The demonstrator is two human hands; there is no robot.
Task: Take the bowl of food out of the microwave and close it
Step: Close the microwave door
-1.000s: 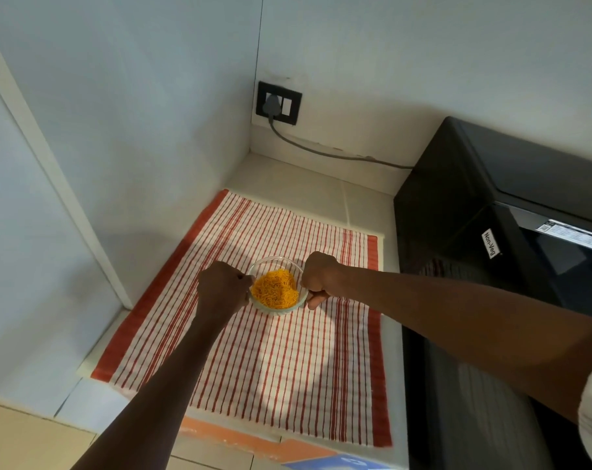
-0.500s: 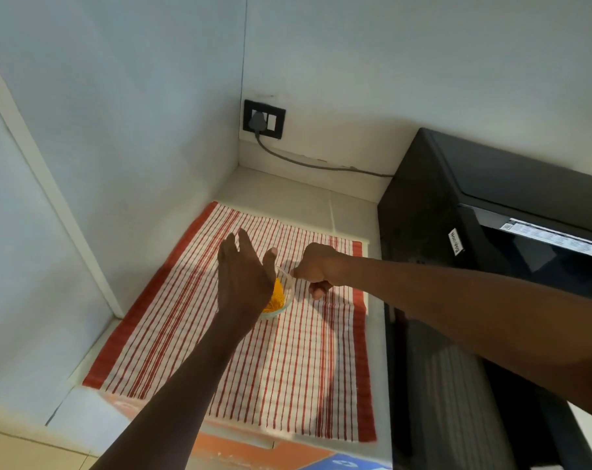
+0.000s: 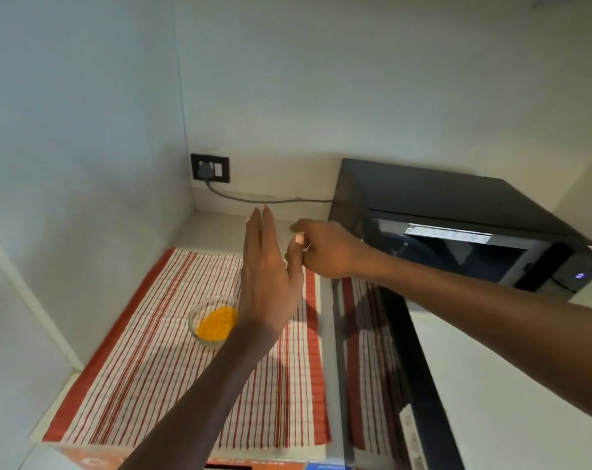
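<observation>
Now left hand (image 3: 265,283) flat, fingers straight (empty); right hand (image 3: 325,249) loosely curled, empty, above bowl (image 3: 213,322).

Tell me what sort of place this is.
Probably a home kitchen corner: a black microwave with its door open sits on a counter, plugged into a wall socket, beside a glass bowl of yellow food on a striped cloth.
</observation>
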